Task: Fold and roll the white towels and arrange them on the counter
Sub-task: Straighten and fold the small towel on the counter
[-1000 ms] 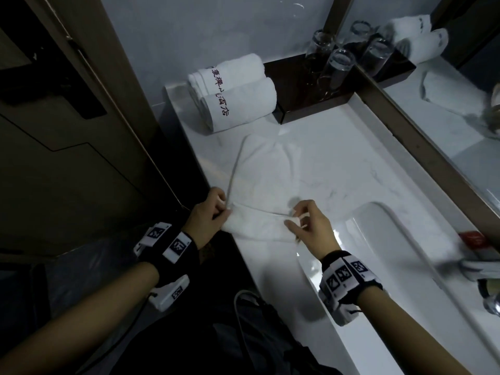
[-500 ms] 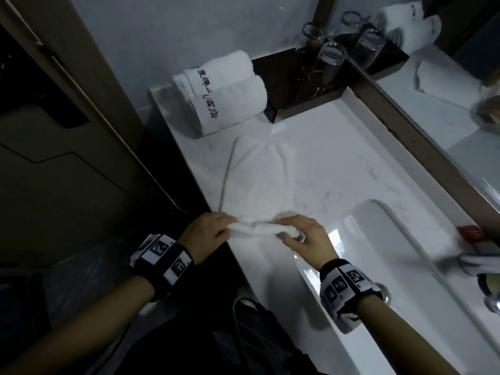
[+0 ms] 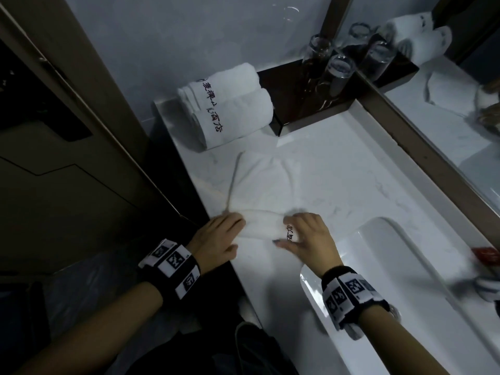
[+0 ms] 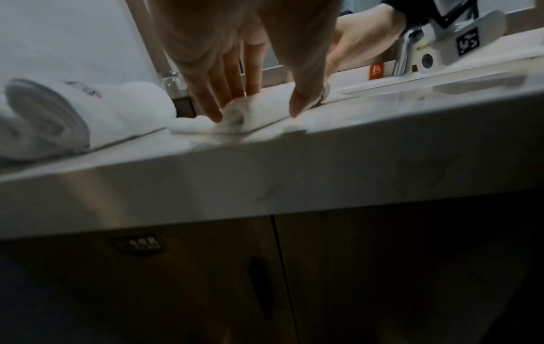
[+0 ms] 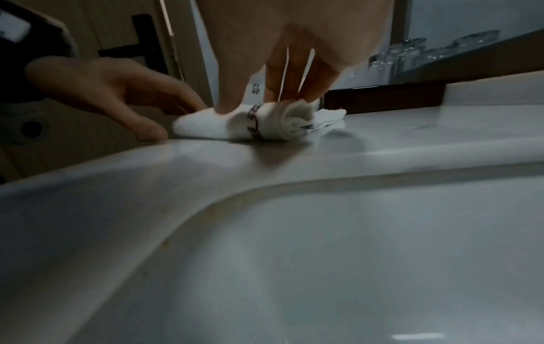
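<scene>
The left hand (image 3: 216,236) and right hand (image 3: 308,234) both press down on a half-rolled towel (image 3: 261,226), fingers (image 4: 212,97) nearly straight over the roll's top, thumbs low on its near side; neither hand wraps fully round it. The counter (image 3: 338,171) carries everything here. The sink (image 3: 405,280) is sunk into it just right of the towel. The tray (image 3: 305,104) lies at the counter's back, well beyond the towel. Two finished rolls (image 3: 227,109) lie left of the tray, touching each other, dark lettering up. The towel's unrolled part lies flat, stretching from the roll toward those two. Glasses (image 3: 338,69) stand on the tray. A small red packet (image 3: 485,253) sits beyond the sink.
</scene>
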Motion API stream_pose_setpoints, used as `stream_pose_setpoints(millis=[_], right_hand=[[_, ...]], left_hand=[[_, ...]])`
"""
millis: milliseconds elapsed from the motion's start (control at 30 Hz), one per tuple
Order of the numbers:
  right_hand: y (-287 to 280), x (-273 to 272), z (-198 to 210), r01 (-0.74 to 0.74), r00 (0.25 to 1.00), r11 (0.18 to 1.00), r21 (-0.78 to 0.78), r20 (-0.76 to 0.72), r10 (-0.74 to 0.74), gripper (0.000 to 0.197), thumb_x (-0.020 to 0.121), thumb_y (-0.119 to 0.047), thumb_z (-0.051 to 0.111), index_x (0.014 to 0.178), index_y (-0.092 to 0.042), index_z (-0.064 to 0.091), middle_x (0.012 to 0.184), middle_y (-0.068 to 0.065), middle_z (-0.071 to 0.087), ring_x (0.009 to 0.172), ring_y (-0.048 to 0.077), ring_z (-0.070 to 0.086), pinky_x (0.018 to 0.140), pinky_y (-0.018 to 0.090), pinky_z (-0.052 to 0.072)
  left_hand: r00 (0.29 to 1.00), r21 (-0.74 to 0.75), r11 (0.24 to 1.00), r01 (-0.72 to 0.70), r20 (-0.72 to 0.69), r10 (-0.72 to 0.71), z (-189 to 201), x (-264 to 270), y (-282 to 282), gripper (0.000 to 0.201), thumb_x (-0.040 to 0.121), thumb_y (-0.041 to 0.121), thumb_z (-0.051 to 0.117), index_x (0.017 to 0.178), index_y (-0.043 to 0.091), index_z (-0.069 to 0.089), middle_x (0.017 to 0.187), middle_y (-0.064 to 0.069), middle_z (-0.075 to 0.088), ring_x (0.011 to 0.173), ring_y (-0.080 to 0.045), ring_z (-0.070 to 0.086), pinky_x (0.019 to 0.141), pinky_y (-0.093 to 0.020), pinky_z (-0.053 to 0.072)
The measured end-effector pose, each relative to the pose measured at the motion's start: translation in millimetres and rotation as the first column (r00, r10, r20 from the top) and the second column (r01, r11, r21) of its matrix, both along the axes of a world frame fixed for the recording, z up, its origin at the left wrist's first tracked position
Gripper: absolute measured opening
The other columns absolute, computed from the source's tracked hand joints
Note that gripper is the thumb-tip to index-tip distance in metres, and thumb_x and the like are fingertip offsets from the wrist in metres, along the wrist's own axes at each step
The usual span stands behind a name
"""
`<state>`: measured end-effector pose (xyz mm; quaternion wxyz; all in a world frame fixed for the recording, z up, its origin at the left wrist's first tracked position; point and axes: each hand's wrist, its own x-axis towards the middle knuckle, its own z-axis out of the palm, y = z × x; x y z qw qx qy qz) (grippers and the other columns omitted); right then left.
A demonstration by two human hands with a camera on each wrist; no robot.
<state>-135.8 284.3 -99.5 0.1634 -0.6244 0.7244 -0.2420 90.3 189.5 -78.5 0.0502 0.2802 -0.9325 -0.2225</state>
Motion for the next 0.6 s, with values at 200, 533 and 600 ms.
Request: stream_pose_setpoints(millis=[200, 533, 600], right_hand=[[2.9, -8.6, -0.1, 0.046, 0.987, 0.995, 0.085, 0.152, -0.058, 0.035, 0.075, -0.016, 0.076, 0.109, -0.017, 0.066, 0.11, -0.003, 0.063, 0.11, 0.02, 0.051, 0.092, 0.016, 0.032], [-58.4, -28.8, 1.8, 0.409, 0.8, 0.877, 0.254, 0.363, -0.478, 0.045, 0.079, -0.033, 0.071, 0.112, -0.011, 0.05, 0.105, 0.002, 0.044, 0.086, 0.016, 0.051, 0.077, 0.025, 0.039], [-65.0, -27.1, -0.7, 0.469, 0.812, 0.864, 0.184, 0.294, -0.503, 0.046, 0.079, -0.033, 0.071, 0.11, -0.009, 0.049, 0.11, -0.003, 0.037, 0.085, 0.013, 0.049, 0.071, 0.025, 0.04]], left_hand=[[0.972, 0.208, 0.957, -0.203, -0.075, 0.223, -8.2, -13.0, -11.8, 0.031, 0.083, 0.006, 0.057, 0.115, 0.005, 0.058, 0.118, -0.009, 0.058, 0.107, -0.024, 0.054, 0.095, -0.025, 0.037], [0.913, 0.102, 0.926, -0.364, -0.16, 0.376, -6.8, -42.4, -54.4, 0.024, 0.083, 0.002, 0.058, 0.106, 0.008, 0.06, 0.113, -0.008, 0.054, 0.104, -0.029, 0.049, 0.089, -0.019, 0.028], [0.915, 0.086, 0.929, -0.359, -0.161, 0.369, -3.8, -49.8, -58.2, 0.023, 0.075, -0.004, 0.062, 0.096, 0.005, 0.065, 0.097, 0.0, 0.062, 0.096, -0.029, 0.059, 0.078, -0.019, 0.027]])
